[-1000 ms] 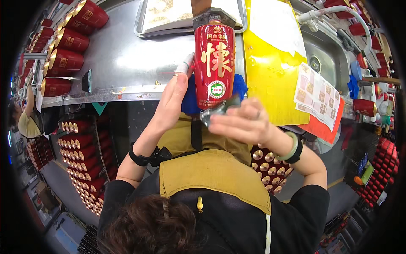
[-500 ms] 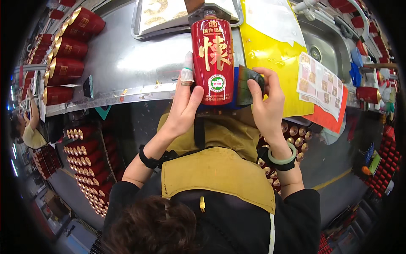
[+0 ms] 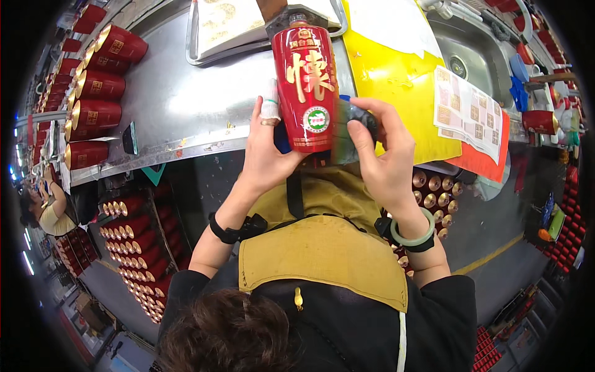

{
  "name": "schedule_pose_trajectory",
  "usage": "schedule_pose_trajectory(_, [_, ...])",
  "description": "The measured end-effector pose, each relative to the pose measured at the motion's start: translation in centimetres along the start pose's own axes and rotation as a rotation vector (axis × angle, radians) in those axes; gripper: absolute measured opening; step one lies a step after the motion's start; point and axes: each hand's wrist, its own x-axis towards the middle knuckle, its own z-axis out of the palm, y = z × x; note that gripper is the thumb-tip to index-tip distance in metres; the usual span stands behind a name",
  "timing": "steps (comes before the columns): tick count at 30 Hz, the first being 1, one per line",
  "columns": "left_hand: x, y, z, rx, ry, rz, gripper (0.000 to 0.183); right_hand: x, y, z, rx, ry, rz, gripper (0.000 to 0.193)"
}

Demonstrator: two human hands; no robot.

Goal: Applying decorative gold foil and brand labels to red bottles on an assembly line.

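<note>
A red bottle (image 3: pixel 307 93) with gold characters and a round green-and-white label lies with its neck away from me, in a notched dark holder (image 3: pixel 279 23). Around its lower left side is my left hand (image 3: pixel 265 158), the thumb near the base and a white-covered finger along the side. My right hand (image 3: pixel 390 152) pinches a flat dark green scraper (image 3: pixel 346 137) with a dark, wrapped-looking back. Its blade lies against the bottle's lower right side. A blue support (image 3: pixel 281 137) shows partly beneath the bottle; the rest is hidden.
A metal tray (image 3: pixel 193 44) with a pale sheet stands beyond the bottle. On the right are a yellow sheet (image 3: pixel 403 93), printed label sheets (image 3: pixel 468 115) and a sink (image 3: pixel 480 46). Red bottles (image 3: pixel 93 115) line the left; more stand below the bench. Another person (image 3: pixel 52 208) is far left.
The scraper has moved left onto the bottle's lower right side, with my right hand. The bottle now leans slightly, its neck further left. My left hand stays at its lower left side.
</note>
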Motion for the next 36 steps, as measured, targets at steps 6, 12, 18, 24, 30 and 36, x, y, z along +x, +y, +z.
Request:
schedule_pose_trajectory(6, [-0.6,2.3,0.4,0.053,0.226,0.187,0.099,-0.1,0.2,0.6,-0.121,-0.012,-0.068,0.022])
schedule_pose_trajectory(12, [-0.7,2.7,0.6,0.045,0.272,0.212,0.1,-0.1,0.0,1.7,-0.093,0.026,-0.141,0.024])
schedule_pose_trajectory(18, [-0.9,2.2,0.6,0.17,0.243,0.147,0.089,0.1,-0.7,3.0,-0.056,-0.043,-0.145,0.022])
schedule_pose_trajectory(24, [-0.4,2.0,-0.5,-0.022,0.083,0.185,0.09,2.7,0.2,0.6,0.271,-0.017,-0.102,0.02])
schedule_pose_trajectory(30, [-0.4,1.5,-0.8,-0.654,0.022,-0.058,0.076,4.1,1.2,-0.6,0.326,-0.196,0.098,0.031])
schedule_pose_trajectory(36, [-0.5,2.3,-0.8,-0.549,0.012,-0.023,0.08,2.8,1.4,1.0,0.138,-0.349,0.193,0.056])
